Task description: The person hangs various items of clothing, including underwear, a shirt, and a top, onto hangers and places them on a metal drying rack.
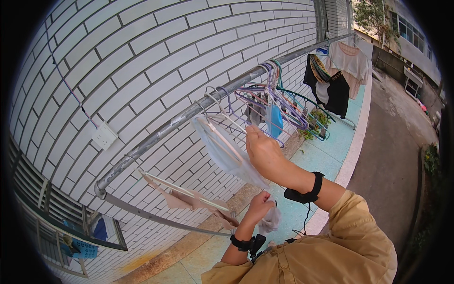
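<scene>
My right hand (264, 151) is raised, its fingers closed at the lower end of a white clothes hanger (224, 113) that is hooked over the metal rail. Just left of it, a pale, thin sheet-like item (227, 156) hangs from another light hanger. Lower down, my left hand (259, 206) is a fist around a bunched light-grey cloth (271, 218), which dangles below the fingers. A beige garment (193, 201) hangs on a pale hanger to the left of this hand.
The grey metal rail (177, 121) runs along a white brick wall (142, 71). Clustered coloured hangers (273, 96) hold a blue item (274, 120); black underwear (330, 88) and a light shirt (347, 64) hang farther along. A wall socket (105, 136) and window grille (60, 220) are at left.
</scene>
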The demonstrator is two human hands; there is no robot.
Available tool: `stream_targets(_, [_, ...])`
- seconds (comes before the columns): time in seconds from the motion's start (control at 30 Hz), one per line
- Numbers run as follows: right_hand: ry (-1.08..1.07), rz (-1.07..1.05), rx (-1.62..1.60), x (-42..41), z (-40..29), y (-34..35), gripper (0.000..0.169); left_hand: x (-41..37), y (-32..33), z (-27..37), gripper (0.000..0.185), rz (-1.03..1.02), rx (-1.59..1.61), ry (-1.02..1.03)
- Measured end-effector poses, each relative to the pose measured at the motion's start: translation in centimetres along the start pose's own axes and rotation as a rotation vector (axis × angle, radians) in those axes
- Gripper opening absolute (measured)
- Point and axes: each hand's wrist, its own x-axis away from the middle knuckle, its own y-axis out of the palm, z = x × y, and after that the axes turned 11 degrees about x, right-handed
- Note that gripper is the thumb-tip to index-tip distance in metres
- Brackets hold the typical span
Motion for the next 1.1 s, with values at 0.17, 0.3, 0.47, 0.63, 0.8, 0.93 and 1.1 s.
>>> stream_targets(0.17, [0.095,-0.121,-0.171,-0.3,0.2,-0.6,0.022,-0.2,0.1,0.0,0.017,-0.014,0.026,0.001])
stream_targets(0.3, [0.076,-0.093,-0.234,-0.2,0.4,-0.6,0.015,-0.2,0.3,0.1,0.016,-0.021,0.043,0.003])
stream_targets(0.47, [0.2,-0.331,-0.493,-0.8,1.6,0.2,0.019,-0.8,0.1,-0.4,0.015,-0.033,0.029,0.0])
stream_targets(0.63, [0.488,-0.551,-1.072,-1.2,2.1,1.3,0.032,-0.9,-0.3,-1.2,0.016,0.002,0.016,0.037])
stream_targets(0.8, [0.383,-0.362,-0.816,-0.4,2.4,1.5,0.035,-0.8,-0.4,-1.5,0.015,-0.001,0.074,0.006])
stream_targets(0.93, [0.244,-0.186,-0.655,-0.2,2.3,0.9,0.026,-0.8,-0.5,-1.8,0.014,0.012,0.08,0.002])
stream_targets(1.1, [0.255,-0.105,-0.62,-0.8,1.2,-0.4,0.014,-1.3,-1.1,-2.1,0.016,0.003,0.02,0.014])
